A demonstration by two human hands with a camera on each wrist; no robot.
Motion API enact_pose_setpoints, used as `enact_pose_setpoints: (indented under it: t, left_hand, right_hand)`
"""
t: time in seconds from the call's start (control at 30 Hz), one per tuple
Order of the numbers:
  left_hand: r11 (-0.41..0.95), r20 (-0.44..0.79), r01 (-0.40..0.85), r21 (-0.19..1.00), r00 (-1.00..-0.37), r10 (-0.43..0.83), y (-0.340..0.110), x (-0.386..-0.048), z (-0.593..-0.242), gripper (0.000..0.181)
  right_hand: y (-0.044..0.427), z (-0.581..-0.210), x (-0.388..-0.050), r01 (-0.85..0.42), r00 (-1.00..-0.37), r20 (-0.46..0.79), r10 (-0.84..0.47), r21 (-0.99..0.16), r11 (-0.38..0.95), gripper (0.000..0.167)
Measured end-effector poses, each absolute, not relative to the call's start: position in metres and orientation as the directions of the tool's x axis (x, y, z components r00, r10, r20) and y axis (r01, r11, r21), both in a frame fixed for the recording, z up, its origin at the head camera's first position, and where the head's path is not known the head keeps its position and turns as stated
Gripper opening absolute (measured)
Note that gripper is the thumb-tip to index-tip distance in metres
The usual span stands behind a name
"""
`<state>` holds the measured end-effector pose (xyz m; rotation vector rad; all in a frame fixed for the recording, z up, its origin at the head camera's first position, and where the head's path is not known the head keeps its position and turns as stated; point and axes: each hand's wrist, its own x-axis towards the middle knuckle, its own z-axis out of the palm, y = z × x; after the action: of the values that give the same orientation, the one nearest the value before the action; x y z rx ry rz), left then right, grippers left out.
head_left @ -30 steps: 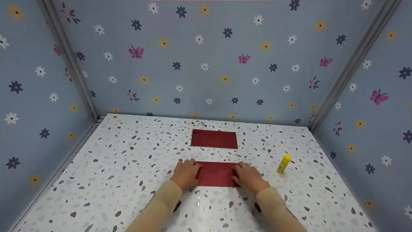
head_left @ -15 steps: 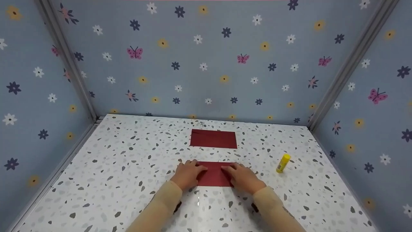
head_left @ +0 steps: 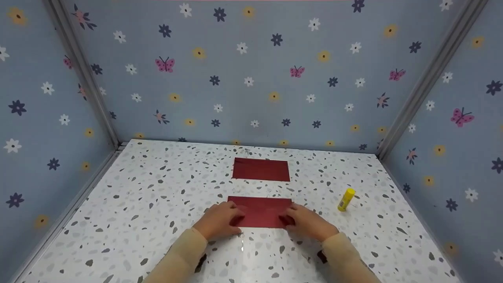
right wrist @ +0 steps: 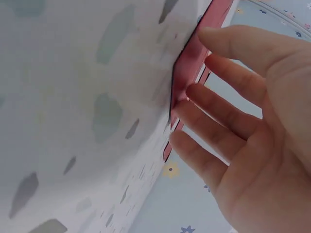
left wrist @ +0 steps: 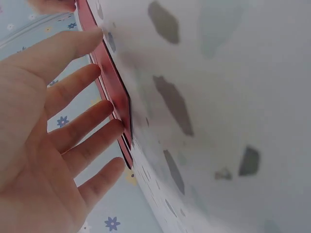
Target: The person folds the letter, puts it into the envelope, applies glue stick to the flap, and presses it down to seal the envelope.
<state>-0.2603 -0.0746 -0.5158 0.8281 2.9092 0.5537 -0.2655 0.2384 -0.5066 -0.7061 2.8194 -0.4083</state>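
Note:
A red paper rectangle (head_left: 261,214) lies flat on the table in front of me, its long sides running left to right. My left hand (head_left: 219,221) is at its left end, and the spread fingertips touch or nearly touch the paper (left wrist: 115,85) in the left wrist view. At the opposite end, my right hand (head_left: 308,222) has loosely bent, parted fingers over the paper (right wrist: 187,73). No grip on the sheet shows in either wrist view. Farther back lies a second red paper rectangle (head_left: 261,169), darker in tone and similar in shape.
To the right of the papers is a yellow glue stick (head_left: 346,199). The white speckled table (head_left: 129,220) is bordered by flower-patterned panels (head_left: 251,78) at the back and both sides, with grey metal posts in the corners.
Both hands first slid inward over the near paper, thumbs toward its middle. Since then they have drawn outward, the left one also toward me, uncovering more of its ends. The paper stays in place.

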Motion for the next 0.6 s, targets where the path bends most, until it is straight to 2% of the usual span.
enact_pose_setpoints:
  t: [0.33,0.43,0.6]
  left_hand:
    - [0.8,0.044,0.501,0.329,-0.855,0.517,-0.074,-0.268,-0.521,0.036]
    - [0.796,0.061,0.509,0.327,-0.852,0.52,-0.073,-0.273,-0.523,0.034]
    - [0.793,0.086,0.508,0.337,-0.855,0.511,-0.072,-0.281,-0.521,0.032]
  right_hand:
    - [0.234,-0.506,-0.265,-0.363,-0.883,-0.185,-0.43,-0.311,0.878,0.045]
    - [0.233,-0.507,-0.269,-0.324,-0.898,-0.191,-0.395,-0.318,0.891,0.041]
    - [0.234,-0.508,-0.278,-0.358,-0.9,-0.135,-0.415,-0.314,0.879,0.03]
